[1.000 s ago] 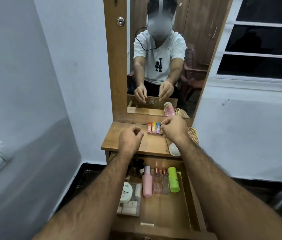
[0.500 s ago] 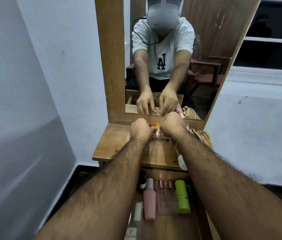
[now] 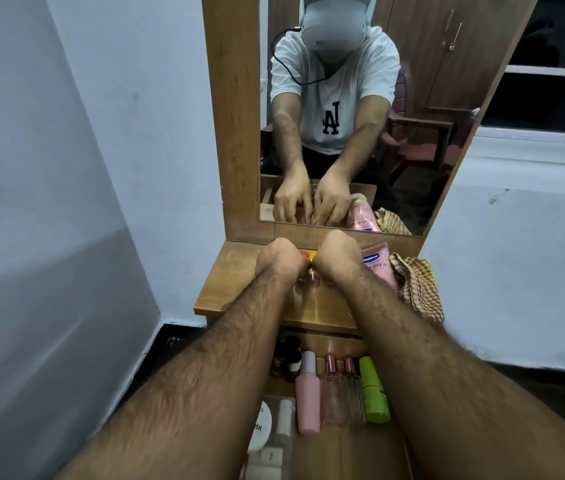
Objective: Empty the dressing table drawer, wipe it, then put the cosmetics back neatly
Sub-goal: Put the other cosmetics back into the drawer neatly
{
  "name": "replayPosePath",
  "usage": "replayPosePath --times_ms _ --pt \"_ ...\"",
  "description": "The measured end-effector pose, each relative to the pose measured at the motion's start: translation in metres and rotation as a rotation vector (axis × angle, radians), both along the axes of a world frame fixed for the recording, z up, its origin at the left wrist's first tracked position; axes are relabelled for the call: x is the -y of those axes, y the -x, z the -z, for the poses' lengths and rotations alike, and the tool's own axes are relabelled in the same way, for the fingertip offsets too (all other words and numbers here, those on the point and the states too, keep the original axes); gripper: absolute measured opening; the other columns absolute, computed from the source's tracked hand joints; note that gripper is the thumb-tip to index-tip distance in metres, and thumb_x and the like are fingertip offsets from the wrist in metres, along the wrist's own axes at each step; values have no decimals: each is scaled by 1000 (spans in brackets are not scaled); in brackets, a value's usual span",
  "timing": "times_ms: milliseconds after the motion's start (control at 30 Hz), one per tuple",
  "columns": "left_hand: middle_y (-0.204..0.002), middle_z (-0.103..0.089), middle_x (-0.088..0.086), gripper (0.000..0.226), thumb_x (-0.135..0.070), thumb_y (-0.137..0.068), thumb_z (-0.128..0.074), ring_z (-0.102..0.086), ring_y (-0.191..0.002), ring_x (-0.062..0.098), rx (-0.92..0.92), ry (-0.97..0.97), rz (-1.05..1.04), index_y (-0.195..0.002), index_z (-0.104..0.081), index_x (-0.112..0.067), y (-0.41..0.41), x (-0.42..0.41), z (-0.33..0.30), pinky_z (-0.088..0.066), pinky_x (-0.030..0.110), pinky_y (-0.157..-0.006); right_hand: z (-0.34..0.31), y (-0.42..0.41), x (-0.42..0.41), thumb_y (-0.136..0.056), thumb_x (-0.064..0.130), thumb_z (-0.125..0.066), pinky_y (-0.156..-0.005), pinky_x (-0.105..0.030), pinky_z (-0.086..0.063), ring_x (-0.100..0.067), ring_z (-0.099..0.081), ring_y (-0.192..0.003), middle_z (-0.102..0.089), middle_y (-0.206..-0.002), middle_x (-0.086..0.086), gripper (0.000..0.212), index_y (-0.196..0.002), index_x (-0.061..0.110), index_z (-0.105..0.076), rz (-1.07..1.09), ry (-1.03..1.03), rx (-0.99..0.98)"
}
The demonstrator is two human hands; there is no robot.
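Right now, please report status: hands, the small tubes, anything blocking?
Left hand and right hand both curled around the small colourful tubes on the tabletop. Drawer open, bottles inside. Nothing blocking.

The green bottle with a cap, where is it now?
In the head view, the green bottle lies in the open wooden drawer, rightmost of the row, beside two clear glass bottles.

Your two hands, the left hand (image 3: 279,261) and right hand (image 3: 338,259), crowd the middle of the dressing table top (image 3: 225,289), whose left part lies bare. To your right, a pink tube (image 3: 378,265) and checked cloth (image 3: 416,285) block passage, apparently touching. Below, bottles (image 3: 339,389) line the open drawer (image 3: 346,455), bare wood nearer you.
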State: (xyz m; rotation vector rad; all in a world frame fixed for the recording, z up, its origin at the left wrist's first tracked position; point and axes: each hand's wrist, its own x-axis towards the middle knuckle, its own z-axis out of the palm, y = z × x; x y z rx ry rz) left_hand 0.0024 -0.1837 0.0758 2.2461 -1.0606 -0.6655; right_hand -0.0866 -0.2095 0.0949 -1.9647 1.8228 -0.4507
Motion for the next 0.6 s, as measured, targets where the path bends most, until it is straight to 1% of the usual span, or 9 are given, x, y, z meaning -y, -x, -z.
replayPosePath --times_ms 33,100,167,200,267,367,467,533,600 --pt "-81 -66 3 28 -40 -81 -76 -63 -82 20 1 1 0 -76 -64 -15 -1 -2 1 -50 27 -66 0 -1 -3 -83 11 -73 -66 -30 -44 -30 -64 -94 -64 -94 -11 15 -96 5 -68 0 7 -5" --pt "-87 -69 4 30 -44 -82 -75 -65 -86 22 -12 15 -5 -84 -66 -15 -5 -7 1 -55 31 -74 -1 -3 -7 -84 15 -74 -66 -31 -44 -26 -58 -81 -62 -90 -9 13 -83 10 -62 -7 20 -15" --pt "-89 -69 5 29 -42 -83 -74 -66 -87 23 -3 15 -5 -88 -66 -15 -7 -10 0 -57 33 -76 0 -5 -9 -85 15 -71 -60 -27 -42 -21 -50 -67 -54 -78 -5 26 -70 14 -50 4 21 -25" --pt "-90 -69 6 27 -39 -83 -75 -66 -87 24 5 7 -2 -91 -66 -14 -7 -12 -1 -57 32 -75 0 -5 -10 -87 14 -70 -58 -26 -40 -19 -45 -61 -50 -73 -4 29 -68 14 -48 8 27 -28" --pt "-90 -69 7 24 -30 -82 -77 -67 -86 24 -7 -10 9 -94 -67 -12 -9 -14 -4 -57 31 -73 0 -6 -11 -87 13 -69 -61 -28 -40 -20 -45 -63 -49 -74 -5 24 -71 14 -51 27 31 -15" --pt "-82 -72 8 18 -18 -80 -79 -70 -73 21 -107 -47 53 -91 -70 -7 -14 -18 -7 -58 29 -64 4 -4 -9 -81 13 -73 -60 -29 -46 -24 -60 -75 -64 -83 -6 9 -82 8 -66 36 -12 44" --pt "-79 -73 13 13 -11 -81 -76 -70 -63 23 -295 -27 54 -88 -71 -1 -17 -19 -7 -63 39 -66 8 -1 -7 -72 15 -78 -65 -34 -60 -29 -71 -77 -74 -82 -10 13 -82 8 -74 36 -82 144" --pt "-82 -74 15 16 -13 -83 -75 -73 -68 25 -413 37 37 -91 -72 0 -20 -20 -7 -62 45 -69 6 2 -7 -71 11 -81 -59 -35 -58 -29 -68 -65 -72 -75 -11 12 -79 6 -74 28 -122 235" --pt "-82 -75 13 16 -16 -83 -76 -73 -73 24 -481 93 54 -91 -74 -2 -23 -24 -8 -62 43 -72 0 7 -13 -74 2 -77 -50 -30 -45 -25 -56 -49 -64 -63 -12 7 -77 2 -71 9 -162 361"
